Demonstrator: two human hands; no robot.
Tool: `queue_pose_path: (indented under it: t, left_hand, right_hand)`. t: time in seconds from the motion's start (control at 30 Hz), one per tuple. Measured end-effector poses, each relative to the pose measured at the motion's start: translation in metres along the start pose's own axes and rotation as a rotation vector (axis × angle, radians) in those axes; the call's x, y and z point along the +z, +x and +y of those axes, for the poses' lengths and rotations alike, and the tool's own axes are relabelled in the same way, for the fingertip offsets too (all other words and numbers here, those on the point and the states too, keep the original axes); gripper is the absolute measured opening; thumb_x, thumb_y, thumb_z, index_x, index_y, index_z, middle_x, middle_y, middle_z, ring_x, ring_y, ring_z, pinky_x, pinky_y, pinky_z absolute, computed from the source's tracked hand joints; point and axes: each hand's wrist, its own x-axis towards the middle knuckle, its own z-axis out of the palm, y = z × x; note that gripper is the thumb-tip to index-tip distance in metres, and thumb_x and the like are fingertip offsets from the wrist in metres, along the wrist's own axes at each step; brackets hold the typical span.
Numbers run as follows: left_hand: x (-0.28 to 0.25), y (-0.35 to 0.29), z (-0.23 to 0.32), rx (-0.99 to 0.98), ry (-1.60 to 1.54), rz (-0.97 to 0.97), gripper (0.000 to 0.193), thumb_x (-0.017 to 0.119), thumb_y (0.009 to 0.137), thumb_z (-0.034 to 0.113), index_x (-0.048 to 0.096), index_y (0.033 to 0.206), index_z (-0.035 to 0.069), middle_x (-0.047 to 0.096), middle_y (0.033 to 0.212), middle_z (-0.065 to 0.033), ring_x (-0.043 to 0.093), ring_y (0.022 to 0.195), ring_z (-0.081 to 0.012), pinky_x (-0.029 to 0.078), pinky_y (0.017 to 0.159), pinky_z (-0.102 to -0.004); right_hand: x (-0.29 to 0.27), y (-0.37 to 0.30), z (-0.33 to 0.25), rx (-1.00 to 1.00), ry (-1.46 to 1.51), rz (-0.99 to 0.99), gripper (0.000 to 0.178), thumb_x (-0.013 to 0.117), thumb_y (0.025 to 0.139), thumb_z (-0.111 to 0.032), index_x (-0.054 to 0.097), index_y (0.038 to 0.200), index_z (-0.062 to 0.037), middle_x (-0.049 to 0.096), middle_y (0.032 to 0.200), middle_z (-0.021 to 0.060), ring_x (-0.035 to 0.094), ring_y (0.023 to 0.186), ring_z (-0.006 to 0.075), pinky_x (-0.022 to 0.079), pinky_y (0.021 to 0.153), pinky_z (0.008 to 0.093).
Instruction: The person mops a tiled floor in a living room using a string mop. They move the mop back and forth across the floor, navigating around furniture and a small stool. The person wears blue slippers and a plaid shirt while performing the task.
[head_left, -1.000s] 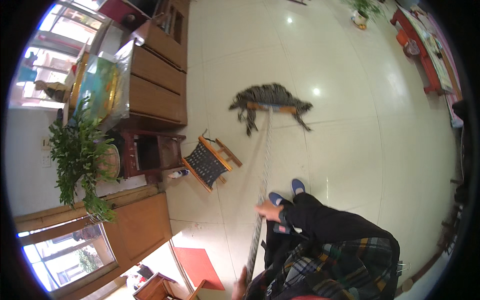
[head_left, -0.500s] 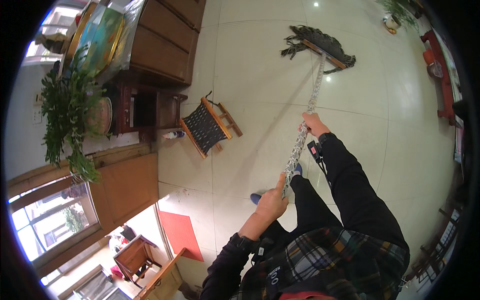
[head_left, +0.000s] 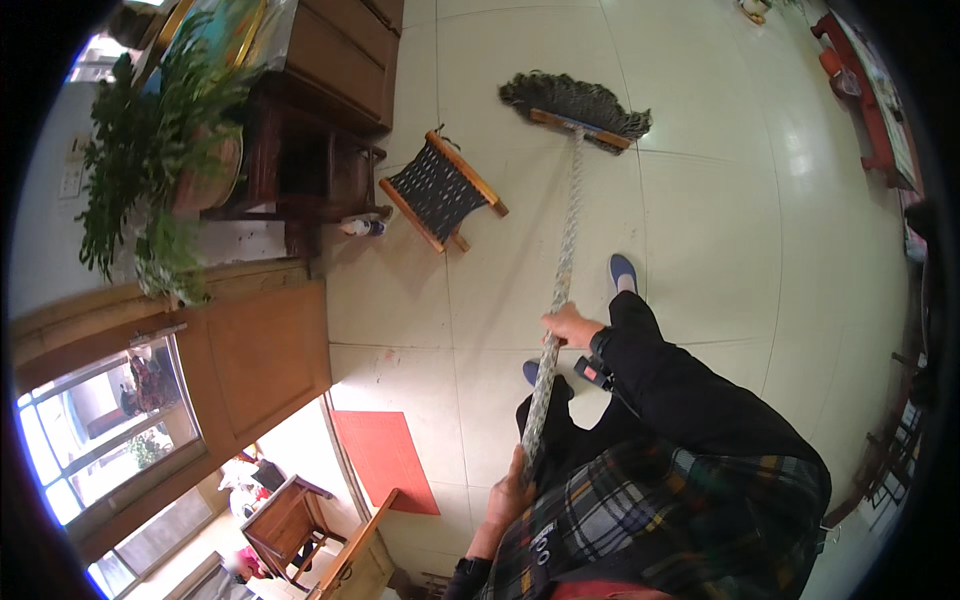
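A mop with a long, pale mottled handle (head_left: 562, 270) runs from my body out over the floor. Its head of dark grey-green strands (head_left: 575, 97), fixed to a wooden bar, lies on the tiles ahead. Halfway along the handle, my right hand (head_left: 573, 325) is closed round it. My left hand (head_left: 510, 494) grips the handle's near end, close against my waist; part of its fingers is hidden behind the handle.
A folding stool with a black woven seat (head_left: 438, 192) stands left of the mop, beside a small bottle (head_left: 364, 228). Dark wooden furniture (head_left: 345, 65) and a potted plant (head_left: 150, 165) line the left. A red mat (head_left: 385, 460) lies by the doorway. A red bench (head_left: 850, 95) stands far right.
The mop head has swung left across the floor and its strands have spread. Both hands have drawn back toward my body with the handle. My right foot has stepped forward.
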Motion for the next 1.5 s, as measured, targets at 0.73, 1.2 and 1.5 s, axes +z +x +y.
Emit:
queue_pose_path:
  t: [0.73,1.2,1.5]
  left_hand:
    - [-0.005,-0.162,-0.098,-0.179,0.025,-0.011,0.087,0.067,0.076,0.011,0.017,0.148,0.012,0.065,0.088,-0.0170,0.065,0.070,-0.0242,0.051,0.060,-0.0326]
    - [-0.005,0.069,0.128,0.025,-0.078,-0.199,0.089,0.060,0.074,0.008,0.010,0.148,0.010,0.059,0.060,-0.0107,0.058,0.046,-0.0194,0.048,0.042,-0.0321]
    - [-0.011,-0.035,-0.024,0.068,0.243,-0.191,0.084,0.057,0.075,0.020,0.013,0.147,0.021,0.060,0.088,-0.0343,0.058,0.090,-0.0506,0.048,0.079,-0.0510]
  right_hand:
    - [0.093,-0.056,0.208,-0.932,-1.013,-0.454,0.004,0.059,0.069,-0.015,0.055,0.070,-0.0123,0.052,0.063,0.0080,0.054,0.058,0.0289,0.036,0.050,0.0449]
    - [-0.102,-0.035,-0.050,-0.373,-0.169,0.494,0.055,0.065,0.075,-0.024,0.037,0.103,0.0132,0.060,0.091,0.0301,0.064,0.083,0.0412,0.052,0.070,0.0481]
    - [-0.010,-0.066,0.096,-0.188,-0.053,0.301,0.017,0.059,0.071,-0.005,0.051,0.058,0.0015,0.056,0.055,0.0194,0.059,0.050,0.0289,0.047,0.041,0.0411]
